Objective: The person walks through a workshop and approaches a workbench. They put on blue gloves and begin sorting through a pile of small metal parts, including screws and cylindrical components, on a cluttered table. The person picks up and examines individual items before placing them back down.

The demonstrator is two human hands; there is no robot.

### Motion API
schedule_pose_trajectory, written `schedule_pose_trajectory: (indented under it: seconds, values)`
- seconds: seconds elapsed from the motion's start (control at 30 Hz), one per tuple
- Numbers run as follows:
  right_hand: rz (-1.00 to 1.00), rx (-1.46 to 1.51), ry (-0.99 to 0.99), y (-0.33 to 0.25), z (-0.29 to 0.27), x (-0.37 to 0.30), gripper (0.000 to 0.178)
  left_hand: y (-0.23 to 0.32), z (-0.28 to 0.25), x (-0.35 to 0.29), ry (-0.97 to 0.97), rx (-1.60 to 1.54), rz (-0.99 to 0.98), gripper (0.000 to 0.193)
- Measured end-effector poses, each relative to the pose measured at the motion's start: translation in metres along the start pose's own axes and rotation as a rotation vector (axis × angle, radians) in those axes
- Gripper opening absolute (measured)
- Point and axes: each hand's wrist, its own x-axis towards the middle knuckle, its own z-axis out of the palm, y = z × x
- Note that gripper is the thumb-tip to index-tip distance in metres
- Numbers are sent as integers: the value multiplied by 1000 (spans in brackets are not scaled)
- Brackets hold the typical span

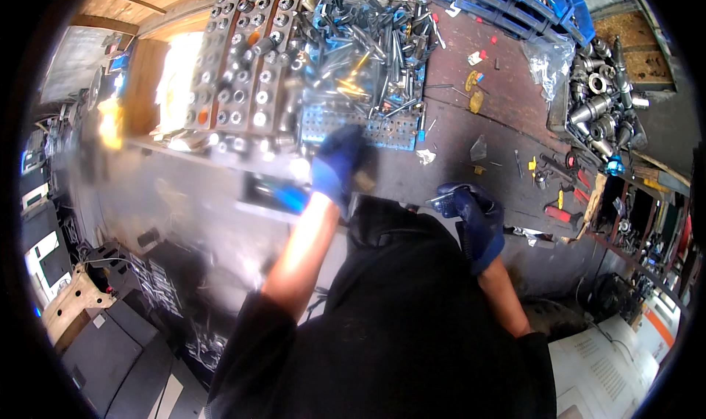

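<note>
Dark blue work gloves cover both my hands. My left hand, smeared by motion, is over the front edge of a blue perforated tray; its fingers cannot be made out. Heaped on that tray are many cutting tools, mostly dark and silvery, a few gold-coloured. Near the bench's front edge, my right hand is closed round a small shiny metal piece, whose end sticks out to the left; the fingers hide the rest. Beneath my left hand, a blurred bright blue object shows in a dark opening.
Racks of round tool holders stand at the left. Larger metal tool holders fill a box at the right, beside a clear plastic bag. Blue bins line the back. A red-handled tool lies near the bench's right front edge.
</note>
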Motion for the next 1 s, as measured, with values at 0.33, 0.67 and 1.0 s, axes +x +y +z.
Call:
schedule_pose_trajectory:
  seconds: [0.33,0.67,1.0]
  values:
    - [19,17,18,5,10,-2,21,3,-17,7,-73,102,35,32]
    - [100,23,36,1,22,-6,22,20,-9,-24,-275,312,219,32]
    - [-18,-403,71,-2,34,-8,19,45,42,-76,-754,1338,639,43]
